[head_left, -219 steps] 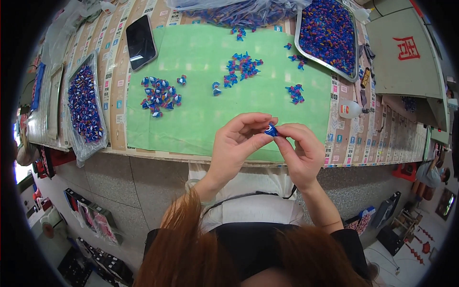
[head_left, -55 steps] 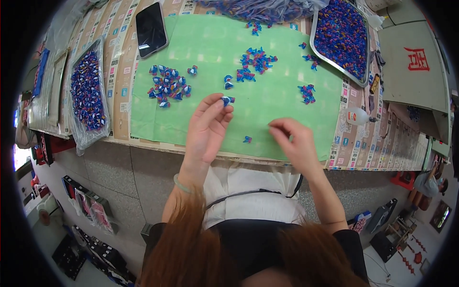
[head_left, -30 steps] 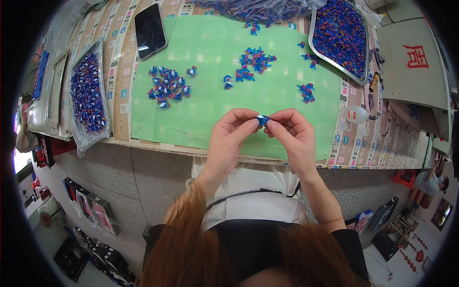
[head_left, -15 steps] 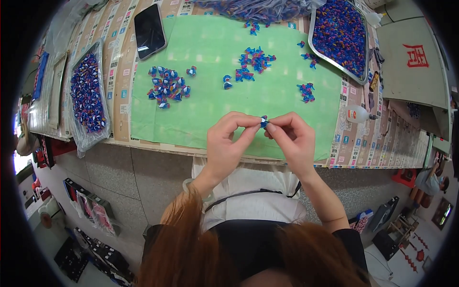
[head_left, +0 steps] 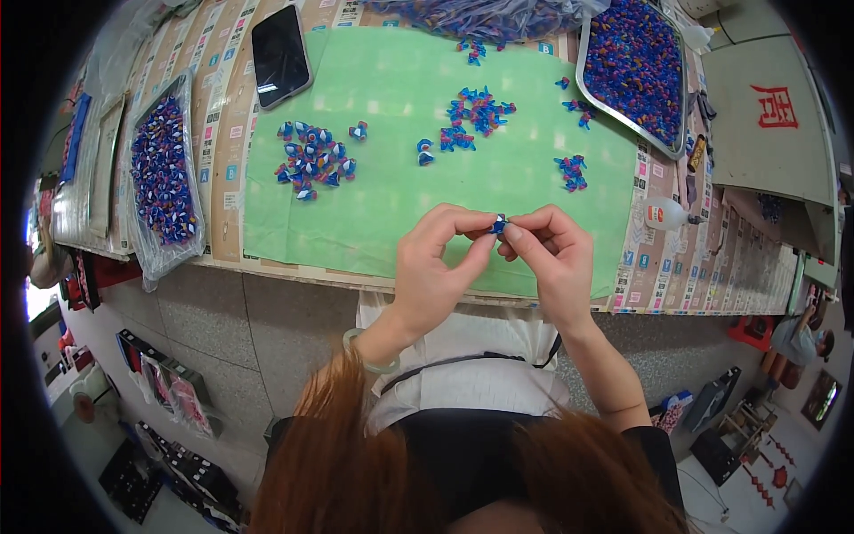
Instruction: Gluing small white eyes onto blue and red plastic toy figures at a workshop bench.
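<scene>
Over the near edge of a green cloth (head_left: 374, 222), my left hand (head_left: 436, 267) and my right hand (head_left: 560, 262) meet fingertip to fingertip. Both pinch one small blue-and-white plastic piece (head_left: 499, 224), its details partly covered by the fingers. Left of the hands lies a cluster of similar blue-and-white pieces (head_left: 313, 158) with touches of red. Two more pieces (head_left: 425, 153) rest nearer the middle. Beyond the hands is a loose pile of small blue-and-red parts (head_left: 476, 116), and a smaller pile (head_left: 571, 172) sits to the right.
A metal tray (head_left: 583, 67) full of tiny coloured parts stands at the far right, a plastic-wrapped tray (head_left: 197, 191) of pieces at the left. A phone (head_left: 281, 58) lies at the far left of the cloth. A small white squeeze bottle (head_left: 665, 213) lies at the right.
Both hands have shifted slightly to the right with the piece, which sits turned a little differently between the fingertips. The piles on the cloth are the same.
</scene>
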